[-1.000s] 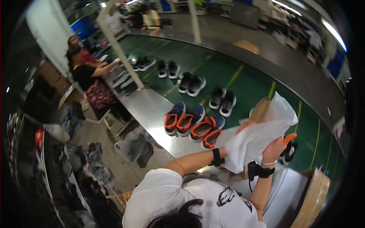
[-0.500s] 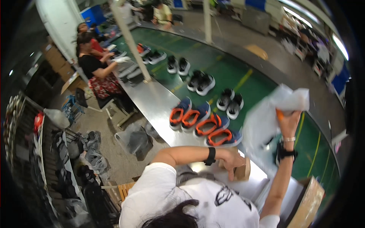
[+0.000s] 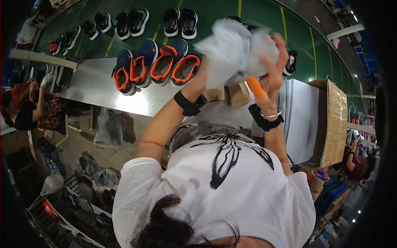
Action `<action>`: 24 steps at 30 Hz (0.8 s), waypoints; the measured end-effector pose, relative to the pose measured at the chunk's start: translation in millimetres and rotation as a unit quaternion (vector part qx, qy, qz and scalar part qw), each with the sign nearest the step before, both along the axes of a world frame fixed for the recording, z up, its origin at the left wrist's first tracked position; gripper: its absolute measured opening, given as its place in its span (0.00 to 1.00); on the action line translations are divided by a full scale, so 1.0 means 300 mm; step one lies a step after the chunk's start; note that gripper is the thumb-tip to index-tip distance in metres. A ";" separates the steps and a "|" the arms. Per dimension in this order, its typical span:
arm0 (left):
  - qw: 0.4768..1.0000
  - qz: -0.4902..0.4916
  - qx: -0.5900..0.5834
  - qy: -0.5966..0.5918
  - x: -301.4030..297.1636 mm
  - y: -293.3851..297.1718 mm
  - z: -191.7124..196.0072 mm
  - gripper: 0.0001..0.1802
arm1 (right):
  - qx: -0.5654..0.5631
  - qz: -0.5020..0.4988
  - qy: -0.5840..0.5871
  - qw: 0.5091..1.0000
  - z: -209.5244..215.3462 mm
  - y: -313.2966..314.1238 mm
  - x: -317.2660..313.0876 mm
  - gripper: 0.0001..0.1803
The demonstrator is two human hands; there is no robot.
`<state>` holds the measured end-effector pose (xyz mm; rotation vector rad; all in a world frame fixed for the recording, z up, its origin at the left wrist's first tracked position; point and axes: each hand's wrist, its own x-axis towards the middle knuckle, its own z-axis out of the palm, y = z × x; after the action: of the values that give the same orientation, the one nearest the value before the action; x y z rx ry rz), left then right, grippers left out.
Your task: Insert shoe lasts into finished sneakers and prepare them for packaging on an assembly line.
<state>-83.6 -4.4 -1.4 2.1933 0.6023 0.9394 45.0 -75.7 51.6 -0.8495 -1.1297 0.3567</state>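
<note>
A crumpled sheet of white translucent tissue paper (image 3: 231,51) is bunched up between my hands, above the metal bench. My right hand (image 3: 273,76), with an orange cover on one finger, has its thumb and fingers around the paper's right side. Behind the paper's left side is my left hand (image 3: 202,80); its fingers are hidden. Folded brown paper pieces (image 3: 238,95) lie just below the tissue. Left of my hands, navy shoes with orange linings (image 3: 162,66) stand in a row on the bench.
A metal bench (image 3: 97,80) runs beside a green conveyor belt (image 3: 221,10) carrying pairs of black shoes (image 3: 180,22). An open carton (image 3: 335,124) with white sheets (image 3: 302,120) stands at my right. Co-workers sit at far left and right. Plastic bags (image 3: 111,128) lie on the floor.
My right hand has brought the tissue paper in from the right, and it is now bunched. My left hand has left the brown paper and moved up to the tissue. The view has turned.
</note>
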 end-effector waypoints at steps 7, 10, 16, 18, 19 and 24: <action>0.817 -0.122 -0.530 -0.189 -0.076 -0.161 -0.019 0.26 | -0.263 -0.152 -0.243 0.922 -0.090 -0.053 -0.012 0.25; 0.874 -0.059 -0.440 -0.195 -0.104 -0.218 -0.114 0.26 | -0.257 -0.081 -0.259 0.927 -0.158 -0.009 -0.060 0.29; 0.739 0.071 -0.553 -0.378 -0.189 -0.111 -0.070 0.27 | -0.301 0.022 -0.312 0.901 -0.157 -0.029 -0.167 0.38; 0.722 0.059 -0.569 -0.389 -0.241 -0.075 -0.086 0.30 | -0.317 0.045 -0.258 0.912 -0.173 -0.029 -0.160 0.36; 0.886 0.121 -0.365 -0.257 -0.301 -0.033 -0.118 0.29 | -0.339 0.028 -0.244 0.908 -0.174 -0.035 -0.151 0.34; 0.919 0.151 0.068 0.357 -0.532 0.093 -0.406 0.24 | -0.452 0.043 -0.168 0.875 -0.210 -0.052 -0.126 0.28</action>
<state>-243.2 23.5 -123.2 2.6064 1.2713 0.2842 7.3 -91.3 -11.3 -1.7386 -1.3255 0.8745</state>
